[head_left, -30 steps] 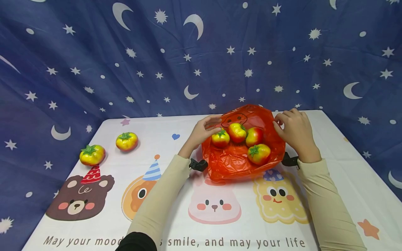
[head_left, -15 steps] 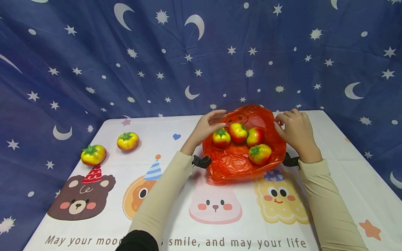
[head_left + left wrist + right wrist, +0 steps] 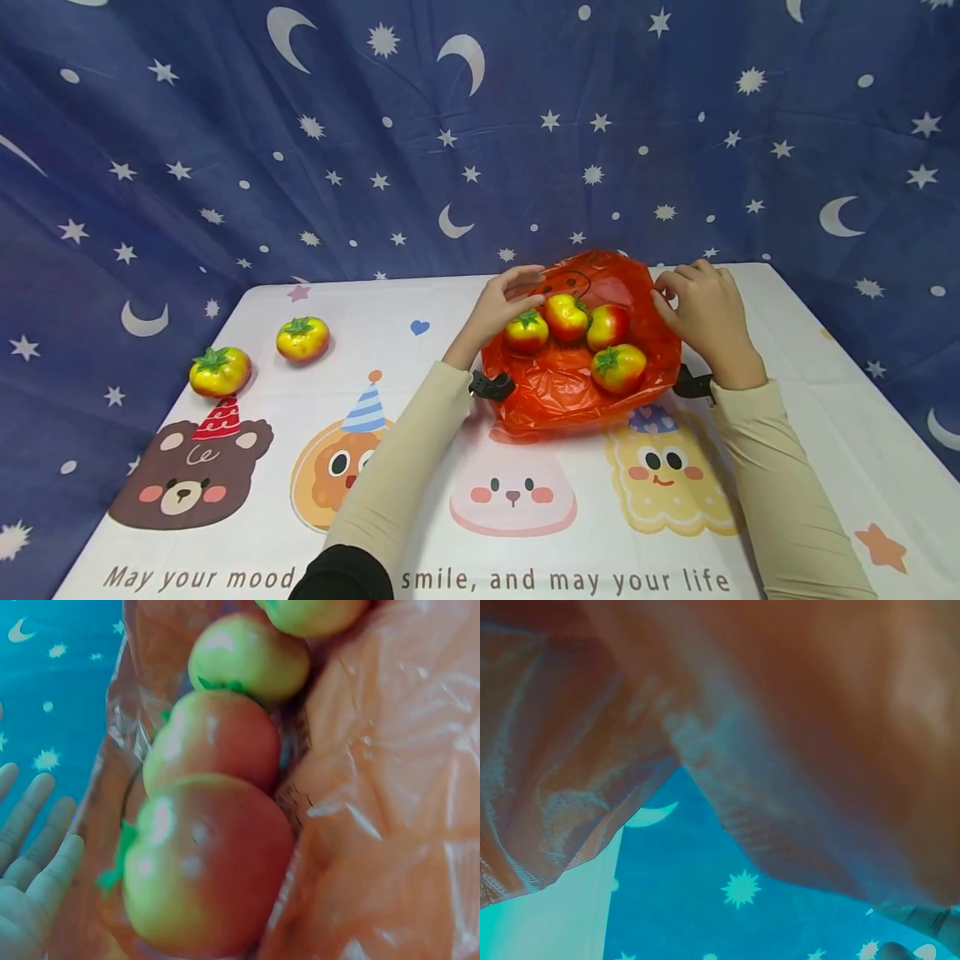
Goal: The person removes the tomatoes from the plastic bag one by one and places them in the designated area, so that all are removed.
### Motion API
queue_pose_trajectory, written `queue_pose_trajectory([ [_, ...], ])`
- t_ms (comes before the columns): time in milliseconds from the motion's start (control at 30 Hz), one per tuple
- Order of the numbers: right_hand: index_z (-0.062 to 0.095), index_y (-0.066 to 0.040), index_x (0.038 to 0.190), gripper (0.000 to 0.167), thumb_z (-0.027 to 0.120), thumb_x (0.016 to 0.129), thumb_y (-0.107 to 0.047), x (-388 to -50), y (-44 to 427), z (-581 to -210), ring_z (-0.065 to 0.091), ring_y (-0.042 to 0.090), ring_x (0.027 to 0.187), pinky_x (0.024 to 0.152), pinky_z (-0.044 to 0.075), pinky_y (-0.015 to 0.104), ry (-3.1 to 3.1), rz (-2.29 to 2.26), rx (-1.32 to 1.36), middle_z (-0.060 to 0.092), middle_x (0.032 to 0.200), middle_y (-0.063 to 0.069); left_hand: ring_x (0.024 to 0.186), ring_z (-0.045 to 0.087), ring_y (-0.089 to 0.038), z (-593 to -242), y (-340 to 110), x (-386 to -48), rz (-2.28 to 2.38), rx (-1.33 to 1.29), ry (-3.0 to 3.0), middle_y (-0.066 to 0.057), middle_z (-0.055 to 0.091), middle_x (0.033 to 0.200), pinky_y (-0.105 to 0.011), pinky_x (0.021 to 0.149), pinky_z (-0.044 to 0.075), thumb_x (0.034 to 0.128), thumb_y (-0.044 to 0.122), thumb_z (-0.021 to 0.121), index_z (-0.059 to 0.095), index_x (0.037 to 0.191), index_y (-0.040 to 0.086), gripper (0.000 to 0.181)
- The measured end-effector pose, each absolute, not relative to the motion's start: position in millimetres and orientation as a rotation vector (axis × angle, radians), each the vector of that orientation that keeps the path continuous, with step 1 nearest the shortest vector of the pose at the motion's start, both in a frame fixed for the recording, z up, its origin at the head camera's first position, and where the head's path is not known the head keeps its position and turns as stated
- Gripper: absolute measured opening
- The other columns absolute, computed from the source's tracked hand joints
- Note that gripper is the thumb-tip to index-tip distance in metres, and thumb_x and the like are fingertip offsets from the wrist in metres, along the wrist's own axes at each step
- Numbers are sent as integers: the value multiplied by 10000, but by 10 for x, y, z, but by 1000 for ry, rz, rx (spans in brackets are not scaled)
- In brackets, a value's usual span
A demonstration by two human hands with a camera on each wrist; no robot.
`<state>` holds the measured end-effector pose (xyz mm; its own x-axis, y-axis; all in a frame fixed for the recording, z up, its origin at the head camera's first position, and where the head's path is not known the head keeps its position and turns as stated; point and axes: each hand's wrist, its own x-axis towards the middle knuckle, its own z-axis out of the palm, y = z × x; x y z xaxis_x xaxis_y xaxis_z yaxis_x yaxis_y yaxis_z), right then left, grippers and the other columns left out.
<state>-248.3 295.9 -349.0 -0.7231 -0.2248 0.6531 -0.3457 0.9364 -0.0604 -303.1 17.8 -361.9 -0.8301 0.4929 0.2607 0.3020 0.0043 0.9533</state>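
Note:
An orange-red plastic bag [image 3: 551, 400] lies spread on the table, with several yellow-and-red tomatoes [image 3: 618, 369] on it. My left hand [image 3: 495, 308] is at the bag's left side, fingers stretched out, close to the leftmost tomato [image 3: 527, 332]. In the left wrist view that hand [image 3: 34, 877] shows straight fingers beside a row of tomatoes [image 3: 214, 862], gripping nothing. My right hand [image 3: 708, 317] pinches the bag's upper right edge between thumb and fingers. The right wrist view is mostly filled by the bag [image 3: 840, 712], which hides nearly all of that hand.
Two more tomatoes, one nearer the back [image 3: 303, 340] and one farther left [image 3: 221, 372], sit on the left of the table. A white cloth [image 3: 420, 492] with cartoon prints covers the tabletop. Behind it hangs a blue star-and-moon curtain [image 3: 360, 167].
My left hand and forearm have shifted a little to the right over the bag's left side. The right hand, the bag and the tomatoes look the same.

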Motion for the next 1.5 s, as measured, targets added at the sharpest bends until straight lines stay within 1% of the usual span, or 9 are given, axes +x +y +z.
queue_pose_trajectory([
  [167,643,-7,728,80,696,764,-56,-2486,2956,-3489,507,344,726,631,439,477,-2398,233,406,630,673,169,1270,436,-447,-3752,109,-3106,1963,841,2116,-340,462,1328,-499,1104,338,880,-12,602,427,1324,-123,490],
  [367,649,-2,738,80,698,766,-59,-2485,2950,-3486,510,346,725,634,442,476,-2401,232,404,637,680,175,1255,489,-363,-3947,62,-3236,1948,798,2192,-261,520,1317,-428,1102,370,884,18,610,478,1319,-46,459],
  [500,652,-1,743,80,701,766,-59,-2481,2947,-3485,512,348,728,637,444,476,-2405,233,402,638,683,177,1245,498,-356,-4001,40,-3259,1929,787,2220,-253,531,1304,-413,1100,376,880,-1,608,485,1313,-42,452],
  [667,647,-5,738,79,697,769,-59,-2483,2949,-3483,511,347,728,657,445,483,-2406,234,403,638,682,176,1239,509,-340,-4030,10,-3268,1888,764,2244,-244,538,1301,-384,1096,385,879,19,618,488,1314,-38,457],
  [900,646,-4,734,78,694,768,-56,-2481,2947,-3481,507,342,717,670,451,487,-2403,235,403,634,677,175,1243,515,-321,-4071,-42,-3282,1781,779,2294,-224,552,1300,-378,1109,368,881,52,627,516,1288,-29,429],
  [1233,651,-2,740,75,694,768,-56,-2471,2942,-3478,515,348,727,641,446,480,-2408,229,399,640,683,175,1256,511,-304,-4095,-95,-3287,1665,805,2339,-206,554,1312,-375,1103,376,883,69,630,522,1283,-42,429],
  [1500,663,1,758,71,700,767,-58,-2473,2936,-3476,521,349,740,660,466,490,-2424,228,386,649,705,182,1282,493,-271,-4148,-103,-3335,1519,810,2406,-154,553,1335,-360,1107,371,865,91,661,530,1303,11,464],
])
